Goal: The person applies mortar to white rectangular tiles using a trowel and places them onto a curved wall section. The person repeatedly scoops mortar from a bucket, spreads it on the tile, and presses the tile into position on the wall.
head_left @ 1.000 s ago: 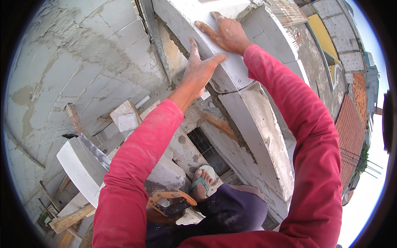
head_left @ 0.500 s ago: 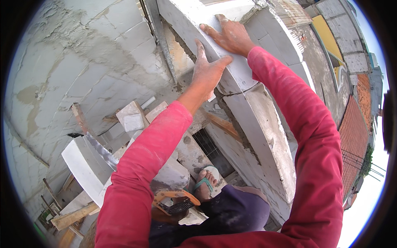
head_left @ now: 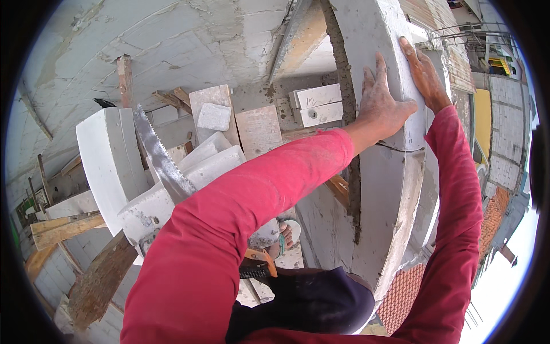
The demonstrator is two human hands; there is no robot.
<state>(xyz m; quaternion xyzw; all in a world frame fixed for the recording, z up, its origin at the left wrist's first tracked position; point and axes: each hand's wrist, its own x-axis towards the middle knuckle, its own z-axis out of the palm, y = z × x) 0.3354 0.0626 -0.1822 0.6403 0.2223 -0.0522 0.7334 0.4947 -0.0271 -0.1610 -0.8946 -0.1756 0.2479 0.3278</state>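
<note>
A white, lightweight-looking block [head_left: 369, 37] sits in the upper course of a wall, above another white block [head_left: 378, 200], with a dark joint between them. My left hand [head_left: 381, 106] lies against the upper block's near side, fingers stretched out and thumb apart. Over the block's right edge rests my right hand [head_left: 424, 77], its fingers extended along the far side. Neither hand is wrapped round anything. To the left, a hand saw with a toothed blade [head_left: 157, 152] and an orange handle [head_left: 262, 257] leans by my left forearm, which hides its middle.
Loose white blocks [head_left: 109, 155] and cut pieces [head_left: 215, 117] stand on the left, beside rough timber [head_left: 100, 281]. Grey mortar [head_left: 342, 63] edges the wall. A sandalled foot [head_left: 286, 235] stands below. Tiled roofs [head_left: 404, 292] lie beyond the wall at right.
The view has turned, so the wall stands more upright in it. My right hand has shifted from the block's top to its right edge; my left palm now lies flatter on the side.
</note>
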